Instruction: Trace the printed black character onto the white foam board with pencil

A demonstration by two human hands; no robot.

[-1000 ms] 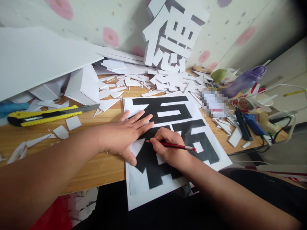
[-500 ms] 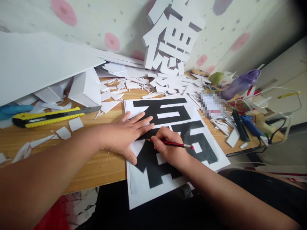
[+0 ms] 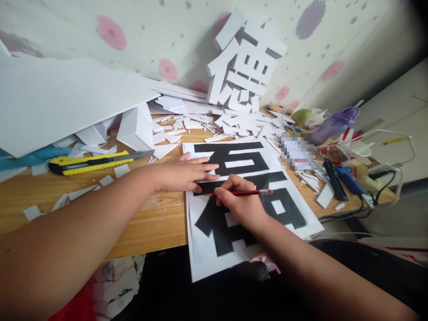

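Note:
A white sheet [image 3: 203, 263] bearing a large black character [image 3: 220, 238] lies at the table's front edge, its lower part jutting past it. My left hand [image 3: 187, 174] rests on the sheet's left side, fingers spread and pointing right, holding nothing. My right hand [image 3: 239, 198] is closed around a red pencil [image 3: 256, 192], its eraser end toward the right. The pencil's tip points left at the black strokes, just below my left fingers. Whether the tip touches the paper cannot be made out.
A yellow utility knife [image 3: 90, 164] lies left on the wooden table [image 3: 154, 223]. White scraps [image 3: 197, 122] pile up behind the sheet, below a white 3D character [image 3: 247, 67]. A blue glue gun [image 3: 349, 178], cables and a purple bottle [image 3: 336, 125] are at the right.
My left hand has moved up the sheet, its thumb now nearer the fingers. My right hand still grips the pencil, which lies flatter. The whole view has shifted slightly.

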